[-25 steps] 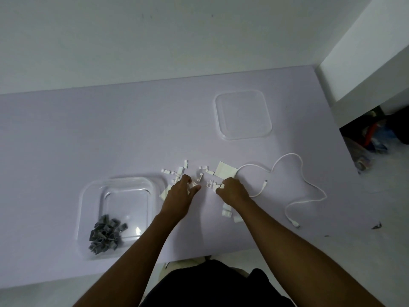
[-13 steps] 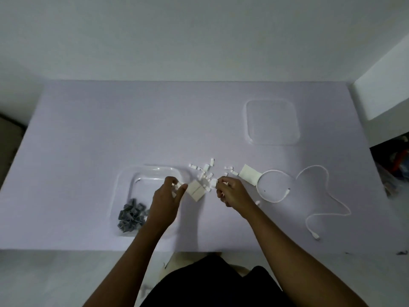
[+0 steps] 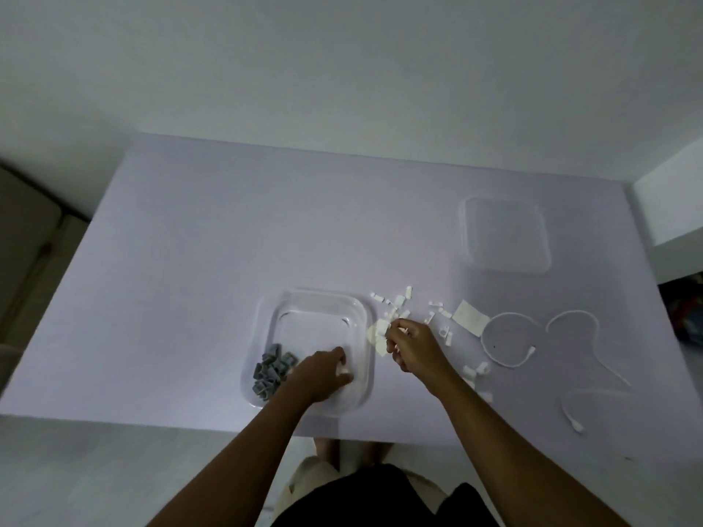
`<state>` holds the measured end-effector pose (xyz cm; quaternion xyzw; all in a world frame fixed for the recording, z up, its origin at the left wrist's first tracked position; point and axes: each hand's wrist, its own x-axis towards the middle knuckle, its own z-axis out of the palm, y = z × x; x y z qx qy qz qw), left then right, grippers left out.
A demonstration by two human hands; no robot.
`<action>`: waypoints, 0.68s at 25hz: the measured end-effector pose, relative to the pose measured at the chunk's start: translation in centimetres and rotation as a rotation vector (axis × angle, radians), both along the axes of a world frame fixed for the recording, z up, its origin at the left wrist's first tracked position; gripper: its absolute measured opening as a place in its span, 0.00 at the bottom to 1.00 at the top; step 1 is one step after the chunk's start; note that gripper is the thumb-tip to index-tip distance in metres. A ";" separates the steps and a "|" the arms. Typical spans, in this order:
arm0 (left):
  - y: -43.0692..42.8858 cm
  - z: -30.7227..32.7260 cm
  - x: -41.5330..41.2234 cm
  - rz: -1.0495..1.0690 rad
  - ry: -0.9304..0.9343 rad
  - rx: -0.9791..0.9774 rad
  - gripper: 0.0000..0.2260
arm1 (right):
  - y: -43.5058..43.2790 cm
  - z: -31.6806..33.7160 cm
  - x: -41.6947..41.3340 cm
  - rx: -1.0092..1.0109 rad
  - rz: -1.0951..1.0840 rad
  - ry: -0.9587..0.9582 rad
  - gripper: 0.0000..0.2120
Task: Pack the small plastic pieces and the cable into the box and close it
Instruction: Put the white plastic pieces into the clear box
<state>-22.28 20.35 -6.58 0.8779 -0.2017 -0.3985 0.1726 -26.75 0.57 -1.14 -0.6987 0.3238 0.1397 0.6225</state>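
Note:
A clear plastic box (image 3: 266,310) sits near the table's front edge with a heap of grey plastic pieces (image 3: 272,370) in its left corner. My left hand (image 3: 323,374) is inside the box, fingers closed on small white pieces. My right hand (image 3: 414,346) hovers just right of the box, pinching small white pieces. More white pieces (image 3: 397,302) lie scattered beyond it, and a few (image 3: 475,370) lie to its right. A white cable (image 3: 506,336) curls on the table at the right. The clear lid (image 3: 504,233) lies flat at the back right.
Two pale square cards lie among the pieces, one (image 3: 469,317) by the cable and one (image 3: 376,332) partly under my right hand. The lilac table (image 3: 228,241) ends close to my body. A dark opening with clutter (image 3: 684,310) is at the far right.
My left hand has moved from beside the box rim into the box with white pieces. My right hand has lifted slightly with pieces. The camera view has shifted left and pulled back.

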 end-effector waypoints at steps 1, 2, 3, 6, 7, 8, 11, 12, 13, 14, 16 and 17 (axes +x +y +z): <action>0.1 -0.1 0.1 -0.019 -0.002 -0.001 0.19 | 0.0 0.2 -0.1 -0.010 -0.009 0.003 0.10; 0.3 -0.3 0.2 -0.037 0.006 -0.011 0.21 | -0.1 0.3 -0.1 -0.017 -0.022 0.005 0.10; 0.6 -0.3 0.2 -0.047 0.022 -0.025 0.22 | 0.0 0.5 -0.1 -0.021 -0.037 0.003 0.09; 1.6 0.0 0.3 -0.035 0.055 -0.071 0.26 | 0.8 0.7 0.1 -0.053 -0.006 -0.011 0.09; 2.1 0.3 0.3 -0.012 0.050 -0.091 0.25 | 1.4 0.6 0.1 -0.082 0.047 -0.009 0.10; 2.6 0.7 0.5 0.022 0.025 -0.110 0.22 | 2.0 0.4 0.3 -0.126 0.111 -0.008 0.10; 4.7 2.2 1.3 0.249 -0.275 -0.184 0.12 | 3.8 0.2 1.2 -0.311 0.301 -0.006 0.09; 5.8 2.5 1.8 0.335 -0.422 -0.226 0.11 | 4.5 0.1 1.5 -0.343 0.367 -0.008 0.08; 7.0 2.5 2.3 0.395 -0.562 -0.244 0.12 | 5.4 0.0 1.7 -0.361 0.447 -0.009 0.07; 8.1 2.3 2.7 0.442 -0.669 -0.228 0.14 | 6.2 -0.1 1.9 -0.383 0.546 -0.013 0.08; 9.8 1.4 3.1 0.549 -0.660 -0.171 0.20 | 8.1 -0.7 2.0 -0.457 0.785 -0.012 0.10; 10.1 0.9 3.2 0.606 -0.554 -0.167 0.21 | 9.0 -1.1 2.1 -0.497 0.894 -0.002 0.11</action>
